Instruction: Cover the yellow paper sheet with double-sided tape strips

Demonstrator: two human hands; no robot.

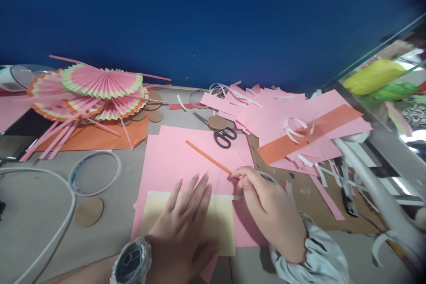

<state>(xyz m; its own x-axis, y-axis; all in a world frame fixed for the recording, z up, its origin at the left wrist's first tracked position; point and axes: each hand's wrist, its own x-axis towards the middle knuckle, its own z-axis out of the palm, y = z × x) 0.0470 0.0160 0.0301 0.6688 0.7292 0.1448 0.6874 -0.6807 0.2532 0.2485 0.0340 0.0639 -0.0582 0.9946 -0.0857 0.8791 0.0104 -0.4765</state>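
Observation:
My left hand lies flat with its fingers stretched out on a pale yellow paper sheet, which rests on pink paper sheets. A watch is on that wrist. My right hand is closed in a pinch at the yellow sheet's upper right corner, on what looks like a strip of tape; a tape ring seems to sit by its fingers. A thin orange paper strip lies on the pink paper, its end just beside the right hand's fingertips.
Black-handled scissors and a cardboard disc lie beyond the pink sheets. Pleated paper fans are stacked at the back left over orange paper. A pile of pink sheets with an orange strip fills the right. White rings lie on the left.

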